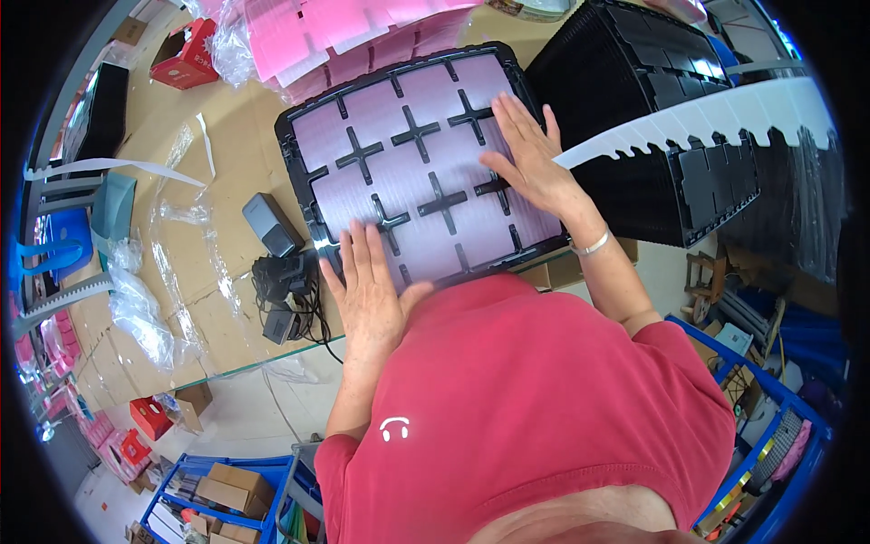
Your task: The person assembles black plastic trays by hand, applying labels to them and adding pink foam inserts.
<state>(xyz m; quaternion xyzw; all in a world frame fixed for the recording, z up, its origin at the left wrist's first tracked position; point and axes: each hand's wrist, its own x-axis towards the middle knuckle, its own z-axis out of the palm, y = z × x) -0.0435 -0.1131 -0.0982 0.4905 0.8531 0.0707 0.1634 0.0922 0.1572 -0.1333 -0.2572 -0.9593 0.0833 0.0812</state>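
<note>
A shallow black plastic tray (294, 168) lies at the table's near edge, tilted a little. Lilac sheet material (390, 181) fills it, and black cross-shaped dividers (415, 134) show between the sheet's sections. My left hand (370, 281) rests with spread fingers at the tray's near left part. My right hand (535, 163) lies over the right side, fingers stretched toward the far right corner. Neither hand grips anything that I can see.
A tall stack of black trays (625, 82) stands at right, behind a white toothed strip (707, 118). Pink sheets (335, 41) are piled beyond the tray. On the cardboard-covered table (145, 299) lie a grey box-shaped device (272, 224), black cables (313, 304) and crumpled clear plastic (140, 313).
</note>
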